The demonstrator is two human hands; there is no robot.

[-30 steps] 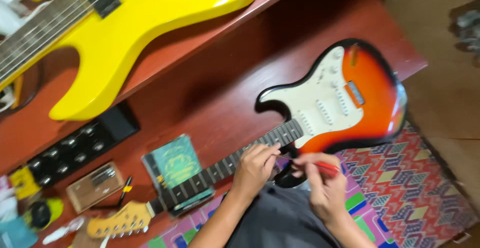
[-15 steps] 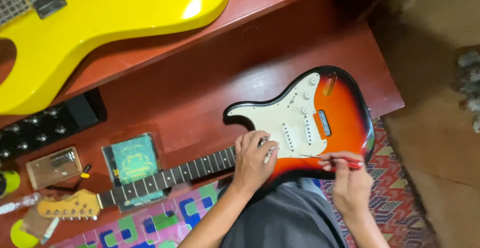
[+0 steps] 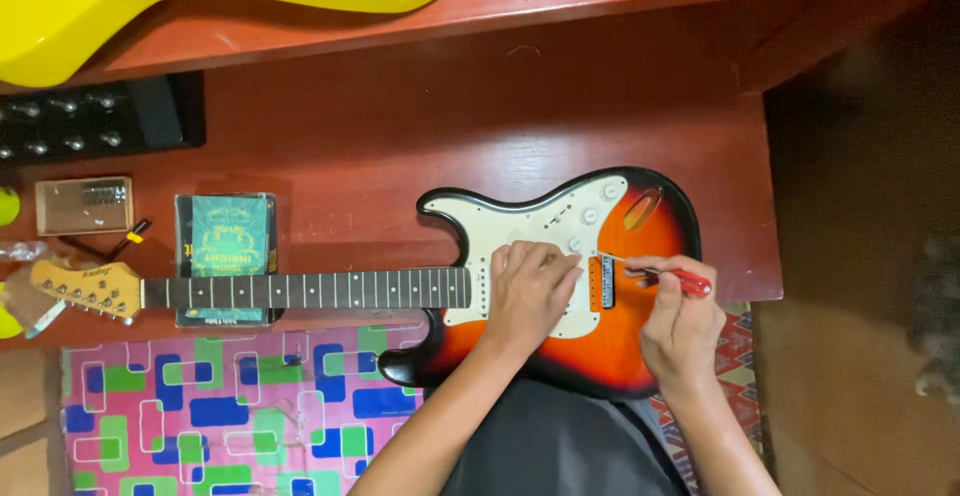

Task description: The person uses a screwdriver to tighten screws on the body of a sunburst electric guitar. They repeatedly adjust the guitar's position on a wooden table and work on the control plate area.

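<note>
The guitar (image 3: 560, 286) lies flat on the red table (image 3: 400, 146). The left hand (image 3: 530, 291) presses on it, open. The right hand (image 3: 680, 316) pinches a thin, light screwdriver (image 3: 665, 274) by its red handle.

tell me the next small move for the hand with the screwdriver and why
Probably seat the tip squarely in a bridge screw and turn gently. The right hand holds the red-handled screwdriver with its tip at the bridge, while the left hand lies flat on the guitar, steadying it.
</note>
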